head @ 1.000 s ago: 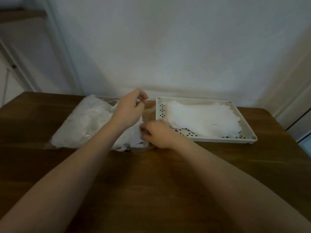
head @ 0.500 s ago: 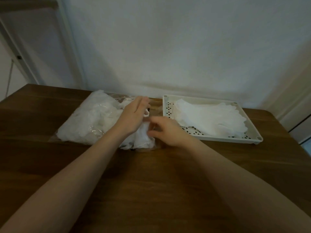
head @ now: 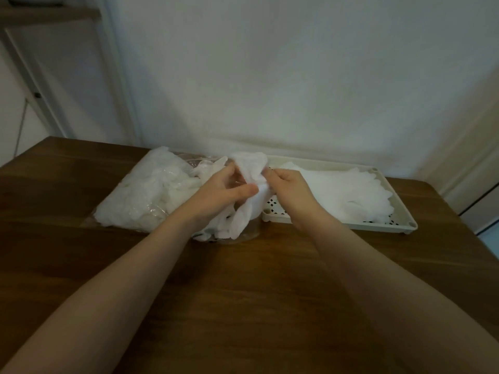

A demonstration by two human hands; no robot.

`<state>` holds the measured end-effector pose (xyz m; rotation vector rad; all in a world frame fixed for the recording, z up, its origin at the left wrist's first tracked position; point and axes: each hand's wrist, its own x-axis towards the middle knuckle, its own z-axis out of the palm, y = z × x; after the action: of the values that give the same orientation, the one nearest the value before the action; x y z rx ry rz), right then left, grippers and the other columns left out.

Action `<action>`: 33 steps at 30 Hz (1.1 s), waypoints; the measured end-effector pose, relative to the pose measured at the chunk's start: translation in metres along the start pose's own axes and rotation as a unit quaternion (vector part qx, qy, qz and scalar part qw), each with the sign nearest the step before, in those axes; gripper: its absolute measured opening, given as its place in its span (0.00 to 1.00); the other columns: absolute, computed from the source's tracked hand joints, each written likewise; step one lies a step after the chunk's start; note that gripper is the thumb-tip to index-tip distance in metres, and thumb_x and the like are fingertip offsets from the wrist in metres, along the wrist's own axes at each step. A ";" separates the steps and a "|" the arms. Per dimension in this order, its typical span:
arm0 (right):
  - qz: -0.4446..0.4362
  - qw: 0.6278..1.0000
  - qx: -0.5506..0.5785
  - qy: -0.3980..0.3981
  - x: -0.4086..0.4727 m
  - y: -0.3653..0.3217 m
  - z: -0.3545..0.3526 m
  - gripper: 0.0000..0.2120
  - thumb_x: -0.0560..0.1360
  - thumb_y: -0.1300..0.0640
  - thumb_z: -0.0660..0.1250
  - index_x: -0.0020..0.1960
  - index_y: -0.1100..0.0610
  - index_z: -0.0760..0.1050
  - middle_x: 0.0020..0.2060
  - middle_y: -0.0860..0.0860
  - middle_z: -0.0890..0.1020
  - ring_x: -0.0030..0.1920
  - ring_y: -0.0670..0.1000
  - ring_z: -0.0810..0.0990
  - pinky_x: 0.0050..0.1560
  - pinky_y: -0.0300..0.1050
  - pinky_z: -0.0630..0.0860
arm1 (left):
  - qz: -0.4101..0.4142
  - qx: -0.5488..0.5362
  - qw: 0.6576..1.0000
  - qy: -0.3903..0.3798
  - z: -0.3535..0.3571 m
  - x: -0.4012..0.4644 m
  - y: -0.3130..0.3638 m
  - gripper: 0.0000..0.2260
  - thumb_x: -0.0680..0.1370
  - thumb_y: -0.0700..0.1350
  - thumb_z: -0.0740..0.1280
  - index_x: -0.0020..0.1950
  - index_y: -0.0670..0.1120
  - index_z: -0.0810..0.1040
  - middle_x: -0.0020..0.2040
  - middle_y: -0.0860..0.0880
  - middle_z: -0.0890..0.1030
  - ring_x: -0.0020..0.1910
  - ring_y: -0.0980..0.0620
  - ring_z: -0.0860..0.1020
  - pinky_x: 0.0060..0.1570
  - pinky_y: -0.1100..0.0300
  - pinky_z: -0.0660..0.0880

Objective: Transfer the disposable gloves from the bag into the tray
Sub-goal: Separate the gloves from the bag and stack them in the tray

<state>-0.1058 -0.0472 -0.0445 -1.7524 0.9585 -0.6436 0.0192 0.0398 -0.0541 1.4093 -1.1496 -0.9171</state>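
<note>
A clear plastic bag stuffed with white disposable gloves lies on the wooden table at centre left. To its right stands a cream perforated tray with a flat pile of white gloves in it. Between bag and tray, one white glove is lifted above the bag's mouth. My left hand pinches it at the middle with thumb and fingers. My right hand grips its right side over the tray's left end. The glove's lower part hangs down towards the table.
The brown wooden table extends towards me. A white wall stands right behind bag and tray. A pale door frame is at back left, and the table's right edge runs close to the tray.
Both hands were at the bag's mouth among the gloves. They have since drawn one glove up out of the bag and now hold it between them, a little higher and further right.
</note>
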 end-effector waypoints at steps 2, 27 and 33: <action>0.048 0.998 0.042 -0.015 -0.004 -0.001 0.001 0.20 0.80 0.47 0.57 0.55 0.62 0.79 0.52 0.60 0.81 0.52 0.55 0.79 0.54 0.47 0.74 | -0.003 0.019 0.999 0.041 0.006 -0.001 0.004 0.16 0.75 0.46 0.69 0.62 0.46 0.75 0.55 0.46 0.80 0.53 0.47 0.80 0.52 0.52 0.79; 0.027 0.897 0.336 -0.287 -0.012 0.003 -0.076 0.29 0.57 0.47 0.81 0.53 0.59 0.81 0.47 0.55 0.83 0.46 0.52 0.82 0.47 0.47 0.80 | 0.002 -0.213 0.977 0.018 0.035 0.016 0.053 0.08 0.80 0.40 0.55 0.45 0.42 0.72 0.42 0.47 0.76 0.45 0.50 0.75 0.47 0.55 0.73; 0.012 0.879 0.424 -0.219 -0.016 -0.003 -0.090 0.17 0.69 0.57 0.68 0.57 0.61 0.74 0.49 0.55 0.79 0.49 0.53 0.78 0.50 0.46 0.78 | 0.015 -0.349 0.935 -0.060 0.045 0.012 0.064 0.08 0.76 0.37 0.56 0.43 0.43 0.74 0.38 0.48 0.80 0.39 0.52 0.79 0.41 0.60 0.78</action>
<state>-0.1838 -0.0795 -0.0087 -1.0145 0.2859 -0.5021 -0.0317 0.0174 0.0022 0.7608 -0.8012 -1.2460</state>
